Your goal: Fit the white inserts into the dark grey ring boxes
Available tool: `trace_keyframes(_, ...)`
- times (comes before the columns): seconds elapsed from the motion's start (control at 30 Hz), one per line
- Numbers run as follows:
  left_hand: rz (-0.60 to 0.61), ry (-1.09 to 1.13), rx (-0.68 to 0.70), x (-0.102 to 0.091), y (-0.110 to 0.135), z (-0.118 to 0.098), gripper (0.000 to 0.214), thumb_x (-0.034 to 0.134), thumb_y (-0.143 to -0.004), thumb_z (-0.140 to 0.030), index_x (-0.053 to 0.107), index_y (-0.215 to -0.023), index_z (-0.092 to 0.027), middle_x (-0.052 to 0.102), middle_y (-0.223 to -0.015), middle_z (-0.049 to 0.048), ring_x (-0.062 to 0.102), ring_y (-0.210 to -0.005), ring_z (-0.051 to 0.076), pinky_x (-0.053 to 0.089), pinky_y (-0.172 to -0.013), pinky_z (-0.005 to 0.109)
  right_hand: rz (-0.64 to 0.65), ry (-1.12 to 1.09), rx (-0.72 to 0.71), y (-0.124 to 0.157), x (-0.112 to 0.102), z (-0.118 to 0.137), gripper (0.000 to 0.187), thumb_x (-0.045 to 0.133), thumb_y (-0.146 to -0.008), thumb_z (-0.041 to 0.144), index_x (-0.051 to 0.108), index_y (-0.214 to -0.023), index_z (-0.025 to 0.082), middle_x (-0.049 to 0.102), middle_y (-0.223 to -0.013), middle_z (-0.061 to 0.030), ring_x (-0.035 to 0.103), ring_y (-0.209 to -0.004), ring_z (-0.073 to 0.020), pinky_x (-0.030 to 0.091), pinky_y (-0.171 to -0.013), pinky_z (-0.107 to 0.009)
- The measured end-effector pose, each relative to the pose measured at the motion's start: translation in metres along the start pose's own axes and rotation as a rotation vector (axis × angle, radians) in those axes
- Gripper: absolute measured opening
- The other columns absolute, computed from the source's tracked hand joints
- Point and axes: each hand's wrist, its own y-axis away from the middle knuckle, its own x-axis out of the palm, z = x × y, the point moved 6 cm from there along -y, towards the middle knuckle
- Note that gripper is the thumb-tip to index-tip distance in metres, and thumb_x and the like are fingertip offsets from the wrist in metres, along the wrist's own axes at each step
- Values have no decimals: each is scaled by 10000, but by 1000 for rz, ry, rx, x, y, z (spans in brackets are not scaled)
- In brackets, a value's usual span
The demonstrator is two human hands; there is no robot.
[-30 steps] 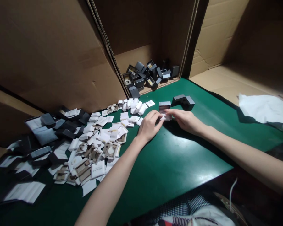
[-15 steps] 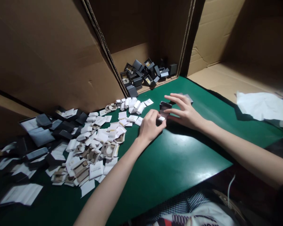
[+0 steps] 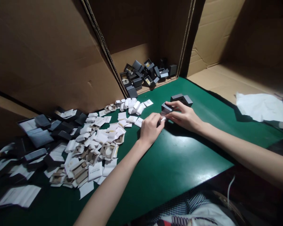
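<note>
Black rectangular boxes, some with white paper linings (image 3: 44, 133), crowd the far left of the green tabletop (image 3: 179, 157) from where I stand. Next to them spreads a loose heap of folded white paper-card pieces (image 3: 102, 135). Further along, at the back, more small black boxes (image 3: 141, 73) sit jumbled inside a brown cardboard carton (image 3: 160, 18).

Near the middle, the left hand (image 3: 151, 127) pinches a small white folded piece (image 3: 163, 119) between thumb and fingers. Just beyond it lies a small dark-grey box (image 3: 167, 107), ahead and slightly right of that pinch; its long axis I can't make out. The right hand (image 3: 182, 114) is nearer the box, one fingertip on its top, the others lower, moderately spread; whether they clamp it, I can't tell. Dark boxes (image 3: 186, 99) lie just past that hand, and a crumpled white sheet (image 3: 260, 106) rests well apart at far right.
</note>
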Motion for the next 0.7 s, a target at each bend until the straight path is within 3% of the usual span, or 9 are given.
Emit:
trace_keyframes(0.23, -1, -57, -64, 2, 0, -5, 33, 571, -837, -197, 548, -849, -177, 598, -889, 30, 585, -813, 156, 443, -707, 253, -17, -26, 24, 0, 5, 1, 82, 569, -853, 189, 612, -783, 189, 521, -1243, -129, 590, -1083, -230, 574, -844, -394)
trace_keyframes(0.43, -8, -103, -131, -1, -2, -8, 65, 567, -812, -196, 525, -764, -192, 553, -850, 9, 537, -724, 129, 387, -622, 238, -1, -52, 22, 1, 7, 4, 56, 577, -845, 182, 620, -814, 197, 492, -1259, -123, 573, -1111, -235, 573, -864, -406)
trace_keyframes(0.7, -20, -182, -105, -1, 0, -12, 99, 524, -868, -221, 563, -779, -203, 593, -861, -2, 542, -712, 121, 350, -594, 239, -15, -67, 18, 1, 5, 4, 57, 593, -841, 195, 650, -849, 198, 498, -1261, -119, 587, -1090, -233, 566, -867, -402)
